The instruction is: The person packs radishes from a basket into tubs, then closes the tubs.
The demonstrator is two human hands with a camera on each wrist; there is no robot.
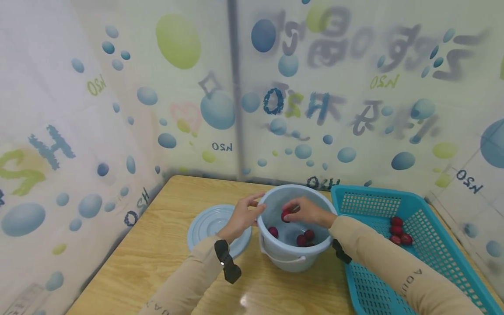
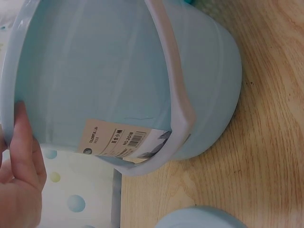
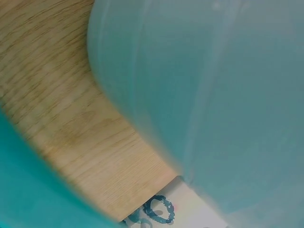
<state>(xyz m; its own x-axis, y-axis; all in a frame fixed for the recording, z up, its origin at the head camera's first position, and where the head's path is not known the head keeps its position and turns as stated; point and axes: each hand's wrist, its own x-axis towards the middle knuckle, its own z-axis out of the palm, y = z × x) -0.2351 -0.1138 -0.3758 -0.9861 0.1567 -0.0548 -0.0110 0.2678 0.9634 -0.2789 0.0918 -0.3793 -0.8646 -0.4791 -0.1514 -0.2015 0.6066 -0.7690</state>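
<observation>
A light blue bucket [image 1: 295, 262] stands on the table, its handle hanging down at the front. My left hand [image 1: 245, 215] grips the bucket's left rim; in the left wrist view its fingers [image 2: 23, 152] lie against the outer wall just under the rim. Inside the bucket opening, my right hand [image 1: 309, 211] pinches a dark red round fruit [image 1: 285, 215] between thumb and fingers. Several more such fruits [image 1: 301, 240] lie on the bucket's bottom, and one [image 1: 273, 232] sits by its left wall. The right wrist view shows the bucket's outer wall [image 3: 213, 95], without the hand.
Right of the bucket stands a teal plastic basket [image 1: 437, 223] with several dark red fruits [image 1: 397, 230] in its far right part. A round light blue lid [image 1: 204, 223] lies left of the bucket, partly under the left forearm. A patterned curtain [image 1: 189, 109] hangs behind the wooden table [image 1: 134, 271].
</observation>
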